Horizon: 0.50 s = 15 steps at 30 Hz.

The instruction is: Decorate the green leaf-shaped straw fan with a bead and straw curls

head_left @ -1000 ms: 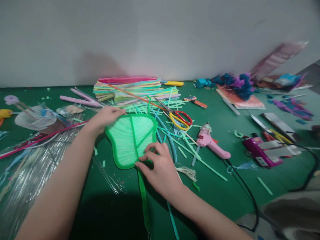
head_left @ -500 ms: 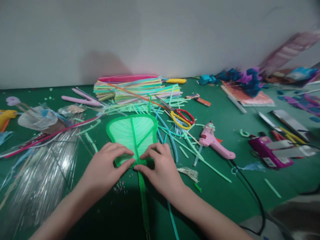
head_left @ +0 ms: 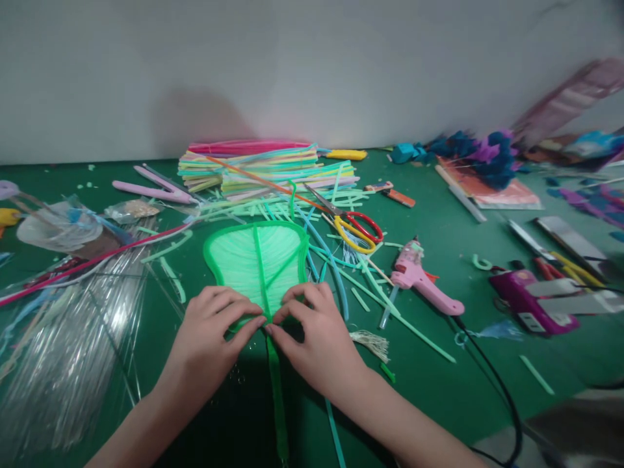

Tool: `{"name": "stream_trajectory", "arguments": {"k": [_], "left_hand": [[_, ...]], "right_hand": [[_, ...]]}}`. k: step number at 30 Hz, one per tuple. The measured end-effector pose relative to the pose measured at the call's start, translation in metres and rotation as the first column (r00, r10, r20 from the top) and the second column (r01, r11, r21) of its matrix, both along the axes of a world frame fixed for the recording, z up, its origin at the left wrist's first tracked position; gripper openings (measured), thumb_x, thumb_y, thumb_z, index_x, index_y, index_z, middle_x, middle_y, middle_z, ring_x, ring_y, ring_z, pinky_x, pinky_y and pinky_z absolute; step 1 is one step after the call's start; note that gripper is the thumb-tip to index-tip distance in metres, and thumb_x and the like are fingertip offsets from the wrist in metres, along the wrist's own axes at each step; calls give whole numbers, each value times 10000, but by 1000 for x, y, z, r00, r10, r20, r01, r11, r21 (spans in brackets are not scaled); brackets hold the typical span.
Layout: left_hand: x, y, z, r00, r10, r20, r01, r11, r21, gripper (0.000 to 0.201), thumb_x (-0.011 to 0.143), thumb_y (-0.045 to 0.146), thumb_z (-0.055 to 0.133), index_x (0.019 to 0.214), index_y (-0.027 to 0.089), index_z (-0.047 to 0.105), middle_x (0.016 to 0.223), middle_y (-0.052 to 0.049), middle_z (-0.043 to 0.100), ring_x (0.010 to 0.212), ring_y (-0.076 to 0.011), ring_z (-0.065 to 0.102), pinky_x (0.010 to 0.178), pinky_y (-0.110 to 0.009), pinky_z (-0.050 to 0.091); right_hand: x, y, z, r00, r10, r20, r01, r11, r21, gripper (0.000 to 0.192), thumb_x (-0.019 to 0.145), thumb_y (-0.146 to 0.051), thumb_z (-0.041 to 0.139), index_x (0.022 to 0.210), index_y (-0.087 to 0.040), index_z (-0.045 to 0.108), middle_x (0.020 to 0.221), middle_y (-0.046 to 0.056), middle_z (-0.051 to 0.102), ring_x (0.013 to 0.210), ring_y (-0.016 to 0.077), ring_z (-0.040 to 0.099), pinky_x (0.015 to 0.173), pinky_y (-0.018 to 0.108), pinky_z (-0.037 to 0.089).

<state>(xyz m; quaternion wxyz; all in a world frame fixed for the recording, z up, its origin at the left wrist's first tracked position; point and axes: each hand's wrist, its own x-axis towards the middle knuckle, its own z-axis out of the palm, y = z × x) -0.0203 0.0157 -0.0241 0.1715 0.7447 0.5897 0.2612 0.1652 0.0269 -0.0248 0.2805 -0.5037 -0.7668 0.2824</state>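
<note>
My left hand (head_left: 210,338) and my right hand (head_left: 312,335) meet at the near end of a pale green leaf-shaped piece with a bright green rim (head_left: 253,260), lying flat on the green table mat (head_left: 439,364) straight ahead of me. The leaf is wide and lobed at its far edge and narrows toward me; fine pale ribs fan across it, a bright green midrib runs down its middle with a side vein branching right. My fingertips are curled and pressed on its narrow base, thumbs nearly touching where the long flat green stem (head_left: 277,396) leaves it. Red-and-yellow-handled scissors (head_left: 358,229) and a pink glue gun (head_left: 422,281) lie to the right.
</note>
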Motion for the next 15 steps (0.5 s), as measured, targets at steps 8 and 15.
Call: {"name": "stream_trajectory", "arguments": {"k": [8,15], "left_hand": [[-1,-4,0,999,-45,12,44,997,68,111,846,300,632,911,289,720,914,-29,737,992,-256,580,867,-412,447],[3,-6,-7,1000,13,9,-14,992,128,84,867,305,643,842,236,683,837,-27,708,957,-239,567,860,-389,451]], "right_hand": [[3,0,1,1000,16,-26,-16,1000,-21,147,824,-225,730,957,-247,673,994,45,597,988,237,507,884,392,443],[-1,-2,-1,999,14,-31,-13,1000,16,66,833,-208,701,881,-198,657,964,55,598,955,227,511,875,388,448]]}}
